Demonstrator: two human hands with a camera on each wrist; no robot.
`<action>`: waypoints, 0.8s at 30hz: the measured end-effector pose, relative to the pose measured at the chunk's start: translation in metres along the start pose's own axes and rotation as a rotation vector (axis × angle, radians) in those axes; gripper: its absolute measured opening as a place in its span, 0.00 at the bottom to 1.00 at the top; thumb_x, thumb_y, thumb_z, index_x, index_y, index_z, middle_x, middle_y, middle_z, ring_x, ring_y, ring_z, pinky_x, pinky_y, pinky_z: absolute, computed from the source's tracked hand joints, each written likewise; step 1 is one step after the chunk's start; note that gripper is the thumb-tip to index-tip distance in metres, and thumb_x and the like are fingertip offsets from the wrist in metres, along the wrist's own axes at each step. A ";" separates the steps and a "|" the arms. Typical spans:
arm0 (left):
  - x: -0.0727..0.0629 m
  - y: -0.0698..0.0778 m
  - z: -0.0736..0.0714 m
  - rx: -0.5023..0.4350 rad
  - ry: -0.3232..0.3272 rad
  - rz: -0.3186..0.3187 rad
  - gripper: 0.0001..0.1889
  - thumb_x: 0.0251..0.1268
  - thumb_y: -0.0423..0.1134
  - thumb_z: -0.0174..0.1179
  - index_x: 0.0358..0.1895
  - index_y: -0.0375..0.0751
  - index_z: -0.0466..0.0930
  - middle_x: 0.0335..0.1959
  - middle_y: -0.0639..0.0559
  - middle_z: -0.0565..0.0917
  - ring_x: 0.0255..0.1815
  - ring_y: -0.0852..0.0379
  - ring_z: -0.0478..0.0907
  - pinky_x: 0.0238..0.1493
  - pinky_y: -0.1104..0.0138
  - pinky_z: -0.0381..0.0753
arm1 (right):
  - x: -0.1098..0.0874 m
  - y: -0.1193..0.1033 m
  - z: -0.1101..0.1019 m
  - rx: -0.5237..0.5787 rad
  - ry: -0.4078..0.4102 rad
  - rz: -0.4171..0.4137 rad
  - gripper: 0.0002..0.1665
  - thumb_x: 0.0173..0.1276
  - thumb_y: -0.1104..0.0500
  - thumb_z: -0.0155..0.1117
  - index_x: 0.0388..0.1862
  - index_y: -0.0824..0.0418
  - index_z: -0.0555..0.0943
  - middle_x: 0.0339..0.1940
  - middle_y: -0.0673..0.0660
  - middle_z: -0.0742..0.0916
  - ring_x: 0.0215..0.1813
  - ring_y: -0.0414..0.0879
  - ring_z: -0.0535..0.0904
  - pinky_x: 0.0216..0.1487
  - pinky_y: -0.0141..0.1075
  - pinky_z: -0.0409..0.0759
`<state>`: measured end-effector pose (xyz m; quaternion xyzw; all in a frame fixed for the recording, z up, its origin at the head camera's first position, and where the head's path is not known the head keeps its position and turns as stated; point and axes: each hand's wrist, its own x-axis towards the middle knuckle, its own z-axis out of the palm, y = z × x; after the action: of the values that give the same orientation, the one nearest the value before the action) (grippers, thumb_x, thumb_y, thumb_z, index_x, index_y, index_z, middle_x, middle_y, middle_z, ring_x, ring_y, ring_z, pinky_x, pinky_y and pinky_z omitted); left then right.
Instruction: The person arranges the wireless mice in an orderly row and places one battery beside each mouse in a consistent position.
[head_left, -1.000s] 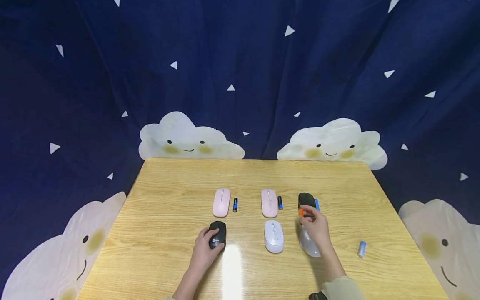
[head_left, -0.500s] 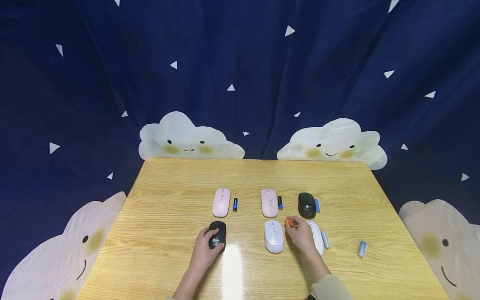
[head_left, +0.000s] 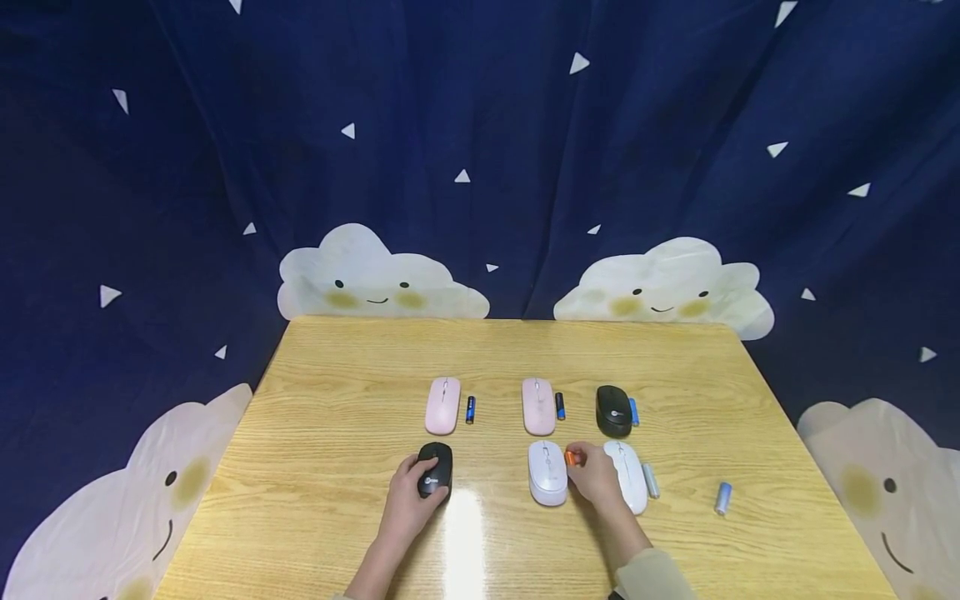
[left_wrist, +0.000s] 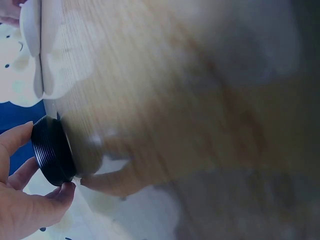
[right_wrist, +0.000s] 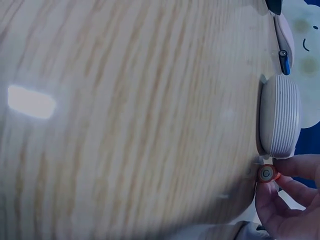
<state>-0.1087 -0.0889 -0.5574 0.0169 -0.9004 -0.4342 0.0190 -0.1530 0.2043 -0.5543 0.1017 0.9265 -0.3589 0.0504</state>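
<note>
My left hand [head_left: 408, 498] grips a black mouse [head_left: 435, 472] on the table, thumb on one side and fingers on the other. In the left wrist view, that mouse's ribbed side [left_wrist: 50, 150] shows between thumb and fingers. An orange battery [head_left: 570, 457] is pinched by my right hand [head_left: 598, 479], just right of a white mouse [head_left: 547, 473]. In the right wrist view, the battery's round end [right_wrist: 266, 173] faces the camera, low by the table beside the ribbed white mouse [right_wrist: 281, 117]. Behind my right hand lies another white mouse [head_left: 628, 479], partly covered.
Two pink mice [head_left: 443, 406] stand farther back, each with a dark blue battery [head_left: 470, 409] on its right. A black mouse [head_left: 614, 411] has a blue battery [head_left: 634, 412] beside it. One pale battery [head_left: 651, 481] lies by the right white mouse, another pale blue battery [head_left: 723, 497] farther right.
My right hand has moved left with the orange battery, from the right black mouse to beside the middle white mouse. My left hand has stayed in place on its mouse.
</note>
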 end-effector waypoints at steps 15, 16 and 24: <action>0.001 -0.002 0.002 0.004 0.008 0.006 0.23 0.48 0.35 0.68 0.51 0.35 0.78 0.56 0.29 0.69 0.56 0.30 0.66 0.52 0.46 0.70 | -0.002 -0.004 0.000 -0.018 0.017 -0.001 0.19 0.49 0.70 0.61 0.44 0.67 0.79 0.29 0.56 0.81 0.31 0.47 0.74 0.30 0.37 0.71; 0.001 -0.002 0.002 0.005 0.008 0.007 0.23 0.48 0.35 0.68 0.51 0.36 0.78 0.56 0.29 0.69 0.56 0.30 0.66 0.52 0.46 0.71 | -0.002 -0.004 0.000 -0.018 0.016 -0.004 0.19 0.49 0.70 0.61 0.44 0.67 0.79 0.28 0.56 0.80 0.31 0.47 0.74 0.30 0.37 0.71; 0.000 -0.001 0.002 0.000 0.013 0.016 0.22 0.47 0.35 0.68 0.50 0.35 0.78 0.56 0.30 0.69 0.56 0.30 0.66 0.52 0.46 0.70 | -0.003 -0.002 0.001 -0.026 0.012 -0.008 0.19 0.50 0.69 0.60 0.45 0.68 0.79 0.29 0.57 0.81 0.32 0.48 0.75 0.33 0.42 0.73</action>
<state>-0.1091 -0.0885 -0.5594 0.0124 -0.9005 -0.4338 0.0285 -0.1501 0.2015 -0.5533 0.0993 0.9317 -0.3465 0.0445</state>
